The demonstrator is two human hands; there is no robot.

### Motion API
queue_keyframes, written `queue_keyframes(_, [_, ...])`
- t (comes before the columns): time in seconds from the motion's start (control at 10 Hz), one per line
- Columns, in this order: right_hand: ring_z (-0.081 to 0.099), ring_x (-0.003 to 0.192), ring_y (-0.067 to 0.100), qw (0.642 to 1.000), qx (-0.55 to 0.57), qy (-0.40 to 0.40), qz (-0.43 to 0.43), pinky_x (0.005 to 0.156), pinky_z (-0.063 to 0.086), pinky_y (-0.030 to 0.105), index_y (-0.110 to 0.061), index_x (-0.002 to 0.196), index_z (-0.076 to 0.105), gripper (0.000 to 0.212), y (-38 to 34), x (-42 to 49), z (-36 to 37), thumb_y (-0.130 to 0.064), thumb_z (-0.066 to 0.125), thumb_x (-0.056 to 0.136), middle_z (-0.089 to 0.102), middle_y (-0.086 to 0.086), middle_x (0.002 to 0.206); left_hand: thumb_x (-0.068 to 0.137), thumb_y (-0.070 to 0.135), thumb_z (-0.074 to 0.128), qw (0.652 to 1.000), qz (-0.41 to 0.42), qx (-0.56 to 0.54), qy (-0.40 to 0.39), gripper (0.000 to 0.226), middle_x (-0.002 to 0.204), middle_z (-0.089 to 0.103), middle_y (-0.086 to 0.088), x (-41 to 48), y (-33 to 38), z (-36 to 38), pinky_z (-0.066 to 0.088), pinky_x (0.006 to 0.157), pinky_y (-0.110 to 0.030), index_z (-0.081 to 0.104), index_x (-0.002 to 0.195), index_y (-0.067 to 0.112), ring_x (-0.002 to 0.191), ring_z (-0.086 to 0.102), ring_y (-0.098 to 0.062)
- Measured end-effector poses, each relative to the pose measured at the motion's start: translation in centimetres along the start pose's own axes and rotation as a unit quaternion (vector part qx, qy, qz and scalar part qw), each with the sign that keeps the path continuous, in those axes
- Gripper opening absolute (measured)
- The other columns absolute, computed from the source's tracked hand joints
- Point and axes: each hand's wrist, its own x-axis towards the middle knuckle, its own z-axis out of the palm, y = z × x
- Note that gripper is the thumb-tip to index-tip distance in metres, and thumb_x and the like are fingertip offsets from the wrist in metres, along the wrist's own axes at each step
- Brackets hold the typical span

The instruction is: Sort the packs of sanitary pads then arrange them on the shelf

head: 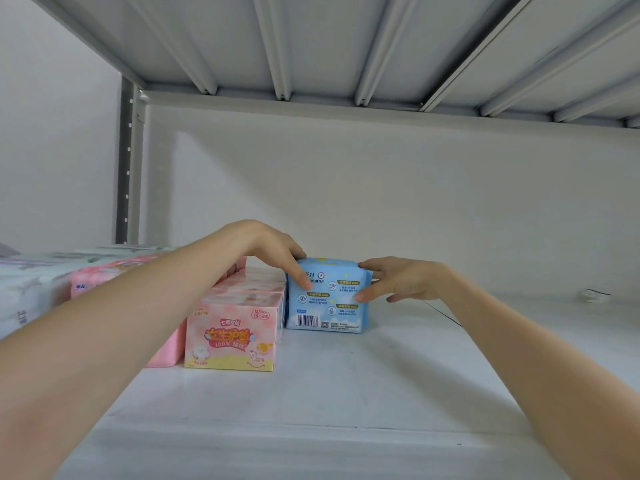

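On the shelf [381, 375], a single pack [327, 299] stands upright just right of a row of boxes [239, 320]; farther left lie more packs [34, 285], seemingly stacked.

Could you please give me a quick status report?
Left hand and right hand grip blue pack, upright on shelf. Pink boxes close on its left. Thin cable on shelf to its right.
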Motion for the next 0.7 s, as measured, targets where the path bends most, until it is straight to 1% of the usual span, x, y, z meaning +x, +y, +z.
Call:
queue_keyframes(0.1, [0.043,0.127,0.010,1.000,0.007,0.006,-0.002,0.107,0.037,0.040,-0.031,0.143,0.038,0.085,0.1,-0.2,0.2,-0.034,0.083,0.071,0.051,-0.030,0.116,0.079,0.057,0.068,1.000,0.002,-0.003,0.003,0.076,0.144,0.047,0.007,-0.1,0.0,0.2,0.029,0.106,-0.030,0.045,0.142,0.022,0.133,0.040,-0.016])
queue_keyframes(0.2, [0.043,0.125,0.009,1.000,0.013,0.016,-0.003,0.107,0.037,0.041,-0.031,0.142,0.039,0.083,0.2,-0.3,0.5,-0.034,0.083,0.072,0.052,-0.033,0.112,0.080,0.057,0.067,1.000,0.005,0.001,0.008,0.075,0.144,0.047,0.006,-0.2,0.0,0.3,0.030,0.102,-0.029,0.045,0.141,0.021,0.133,0.041,-0.017])
queue_keyframes(0.3, [0.043,0.126,0.010,1.000,0.014,0.027,-0.001,0.108,0.036,0.043,-0.030,0.143,0.037,0.082,0.2,-0.8,0.8,-0.035,0.081,0.074,0.052,-0.024,0.128,0.079,0.057,0.067,1.000,0.001,-0.004,0.020,0.078,0.147,0.043,0.005,-0.2,0.0,0.5,0.031,0.104,-0.029,0.042,0.144,0.021,0.134,0.039,-0.017])
queue_keyframes(0.4, [0.042,0.131,0.014,0.999,0.016,0.042,-0.001,0.109,0.036,0.044,-0.025,0.147,0.033,0.085,0.1,-1.5,1.2,-0.032,0.080,0.077,0.046,-0.013,0.145,0.076,0.060,0.069,0.999,-0.012,-0.004,0.045,0.086,0.152,0.035,0.005,-0.8,0.1,0.8,0.029,0.112,-0.035,0.036,0.147,0.023,0.140,0.032,-0.018])
queue_keyframes(0.5, [0.039,0.135,0.017,0.998,0.018,0.061,-0.006,0.109,0.037,0.043,-0.021,0.151,0.024,0.091,-0.1,-2.7,1.5,-0.027,0.078,0.079,0.039,-0.005,0.151,0.077,0.060,0.068,0.997,-0.016,-0.006,0.073,0.083,0.153,0.033,0.004,-1.7,0.2,0.9,0.029,0.111,-0.035,0.039,0.146,0.024,0.140,0.032,-0.018])
queue_keyframes(0.6, [0.038,0.137,0.019,0.995,-0.007,0.097,-0.033,0.102,0.038,0.033,-0.017,0.152,0.021,0.087,0.0,-3.6,1.9,-0.027,0.074,0.084,0.035,0.004,0.153,0.081,0.058,0.064,0.993,-0.013,-0.011,0.114,0.077,0.154,0.033,0.002,-2.7,0.5,1.6,0.028,0.112,-0.034,0.041,0.145,0.023,0.140,0.032,-0.020])
queue_keyframes(0.7, [0.040,0.136,0.023,0.983,-0.069,0.158,-0.066,0.108,0.036,0.033,-0.017,0.151,0.023,0.080,-0.2,-5.3,2.4,-0.028,0.069,0.087,0.035,0.009,0.153,0.085,0.056,0.061,0.982,-0.015,0.012,0.187,0.069,0.150,0.040,-0.001,-3.9,1.3,2.6,0.030,0.110,-0.033,0.045,0.141,0.021,0.137,0.037,-0.022])
